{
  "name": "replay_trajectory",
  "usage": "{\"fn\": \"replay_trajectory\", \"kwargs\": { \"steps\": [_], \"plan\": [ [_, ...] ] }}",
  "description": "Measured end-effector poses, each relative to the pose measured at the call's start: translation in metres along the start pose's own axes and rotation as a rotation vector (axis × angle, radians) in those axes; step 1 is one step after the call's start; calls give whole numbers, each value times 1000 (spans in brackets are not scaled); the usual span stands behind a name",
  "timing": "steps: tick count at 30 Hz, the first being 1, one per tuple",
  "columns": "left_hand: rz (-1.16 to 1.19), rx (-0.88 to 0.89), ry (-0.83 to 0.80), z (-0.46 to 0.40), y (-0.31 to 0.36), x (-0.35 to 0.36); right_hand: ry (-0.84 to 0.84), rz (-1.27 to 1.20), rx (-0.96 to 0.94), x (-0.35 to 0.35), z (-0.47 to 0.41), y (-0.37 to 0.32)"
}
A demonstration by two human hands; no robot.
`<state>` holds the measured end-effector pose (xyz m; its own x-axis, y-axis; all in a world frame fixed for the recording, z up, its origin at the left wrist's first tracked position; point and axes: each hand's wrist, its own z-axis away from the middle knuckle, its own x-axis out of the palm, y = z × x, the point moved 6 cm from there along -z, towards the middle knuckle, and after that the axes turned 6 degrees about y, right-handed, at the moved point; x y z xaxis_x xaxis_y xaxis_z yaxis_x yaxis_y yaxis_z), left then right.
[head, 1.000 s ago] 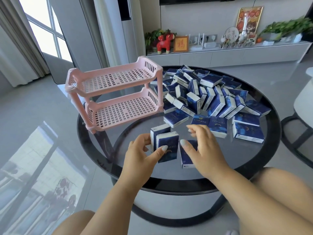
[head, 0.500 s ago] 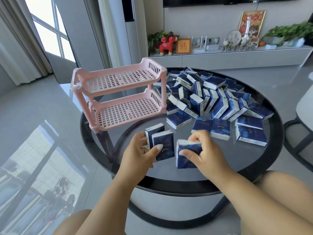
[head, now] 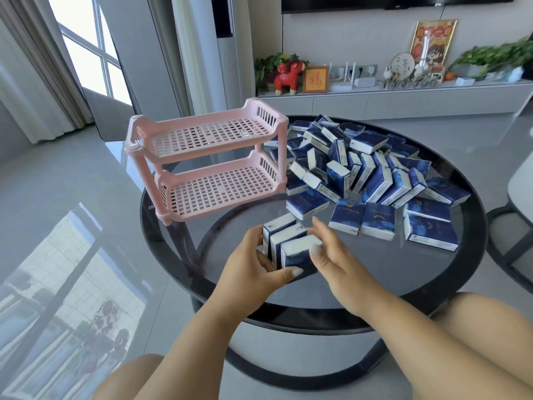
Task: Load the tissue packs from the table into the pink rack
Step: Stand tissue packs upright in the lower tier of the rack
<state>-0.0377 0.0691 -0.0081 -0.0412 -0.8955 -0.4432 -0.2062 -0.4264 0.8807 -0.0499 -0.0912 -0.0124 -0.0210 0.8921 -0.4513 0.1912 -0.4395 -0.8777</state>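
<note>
So three tissue packs (head: 288, 246), boxy blue wrappers with white ends, stood on edge pressed together at the near side of the round glass table (head: 372, 287). Left hand (head: 248, 272) gripped them from the left, thumb under the front pack; right hand (head: 337, 264) clamped the right side, thumb on top. Pink rack (head: 207, 166), two gridded plastic shelves, stood just behind, both tiers bare. Loose heap of packs (head: 372, 168) lay right of the rack, glossy film catching light.
</note>
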Motion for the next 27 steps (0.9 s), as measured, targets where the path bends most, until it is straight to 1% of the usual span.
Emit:
{"fn": "replay_trajectory", "kwargs": {
  "steps": [2,4,9,13,21,24,27],
  "plan": [
    [-25,15,-3,0,1,1,-96,-103,58,12,2,-4],
    [-36,27,2,1,2,2,-132,-142,61,20,3,-8],
    [-71,33,67,-4,-3,0,-124,-119,80,24,-1,-16],
    [35,-12,91,-9,-3,-3,-139,-102,39,30,-9,-16],
    [111,-109,122,-38,-13,-21,-205,-150,39,34,-35,-28],
    [117,-124,176,-61,-17,-39,-119,-48,-87,27,-58,-39],
    [69,-113,231,-91,-15,-58,61,188,-258,18,-92,-40]
  ]
}}
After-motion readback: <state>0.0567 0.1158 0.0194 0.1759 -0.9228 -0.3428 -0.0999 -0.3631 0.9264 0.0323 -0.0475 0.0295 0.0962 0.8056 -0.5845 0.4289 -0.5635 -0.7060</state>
